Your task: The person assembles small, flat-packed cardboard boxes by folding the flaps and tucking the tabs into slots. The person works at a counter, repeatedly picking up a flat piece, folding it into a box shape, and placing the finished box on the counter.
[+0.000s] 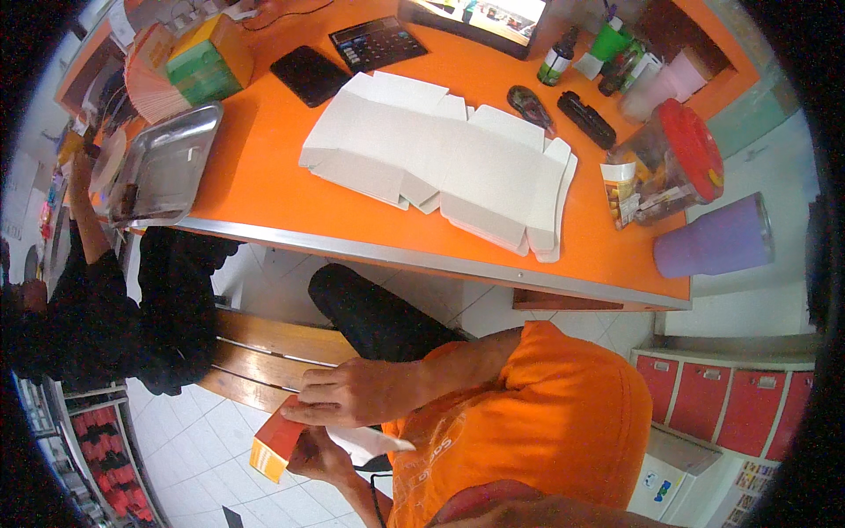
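A small red, orange and yellow cardboard box (275, 447) is held between my two hands, low over the bench and floor. My left hand (319, 456) grips it from below, fingers wrapped round its side. From above, my right hand (341, 396) lies across the box with its fingers bent over the red top edge. A white flap (365, 443) sticks out toward my orange shirt; I cannot tell for sure that it belongs to the box. On the orange table (264, 167) lies a stack of flat, unfolded white cartons (440, 163), apart from my hands.
A metal tray (167, 167), green-yellow box (211, 60), black tablet-like slab (310, 76) and calculator (377, 44) are on the table. At right stand a red-lidded jar (678, 158) and purple tumbler (715, 239). A wooden bench (264, 352) is below; a person in black (97, 317) is at left.
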The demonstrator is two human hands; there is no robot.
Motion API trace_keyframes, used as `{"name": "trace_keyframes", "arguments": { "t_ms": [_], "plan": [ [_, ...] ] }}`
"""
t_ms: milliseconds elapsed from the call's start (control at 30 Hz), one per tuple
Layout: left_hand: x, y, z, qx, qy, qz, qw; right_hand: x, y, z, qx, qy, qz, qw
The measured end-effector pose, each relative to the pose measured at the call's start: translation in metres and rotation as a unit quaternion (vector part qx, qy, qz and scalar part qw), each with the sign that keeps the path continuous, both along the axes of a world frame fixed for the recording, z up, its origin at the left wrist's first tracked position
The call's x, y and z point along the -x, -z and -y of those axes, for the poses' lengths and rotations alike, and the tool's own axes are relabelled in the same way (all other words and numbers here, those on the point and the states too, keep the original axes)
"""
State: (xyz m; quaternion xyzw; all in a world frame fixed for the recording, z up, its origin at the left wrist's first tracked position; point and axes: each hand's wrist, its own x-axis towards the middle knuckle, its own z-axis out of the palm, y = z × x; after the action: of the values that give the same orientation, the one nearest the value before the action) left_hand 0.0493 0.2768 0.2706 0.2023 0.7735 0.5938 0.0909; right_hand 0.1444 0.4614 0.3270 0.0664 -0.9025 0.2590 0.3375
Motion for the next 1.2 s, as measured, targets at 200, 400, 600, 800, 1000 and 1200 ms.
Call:
{"name": "trace_keyframes", "arguments": {
  "t_ms": [200,400,600,800,1000,1200],
  "plan": [
    [-0.011,-0.031,-0.023,-0.088,0.031,0.024,0.995,0.011,0.004,-0.003,0.145,-0.053,-0.078,0.985],
    [-0.008,-0.014,-0.018,-0.122,0.028,0.067,0.990,0.012,0.006,-0.003,0.236,-0.083,-0.073,0.965],
    [-0.013,-0.027,-0.025,-0.138,0.024,0.060,0.988,0.012,0.009,-0.003,0.271,-0.092,-0.072,0.955],
    [-0.009,-0.022,-0.027,-0.183,0.009,0.061,0.981,0.013,0.008,-0.008,0.266,-0.101,-0.048,0.958],
    [0.003,-0.011,-0.015,-0.162,0.040,0.155,0.974,0.011,0.005,-0.008,0.270,-0.105,-0.038,0.956],
    [0.008,0.022,0.008,-0.227,0.029,0.153,0.961,0.009,0.006,-0.010,0.381,-0.144,0.050,0.912]
  ]
}}
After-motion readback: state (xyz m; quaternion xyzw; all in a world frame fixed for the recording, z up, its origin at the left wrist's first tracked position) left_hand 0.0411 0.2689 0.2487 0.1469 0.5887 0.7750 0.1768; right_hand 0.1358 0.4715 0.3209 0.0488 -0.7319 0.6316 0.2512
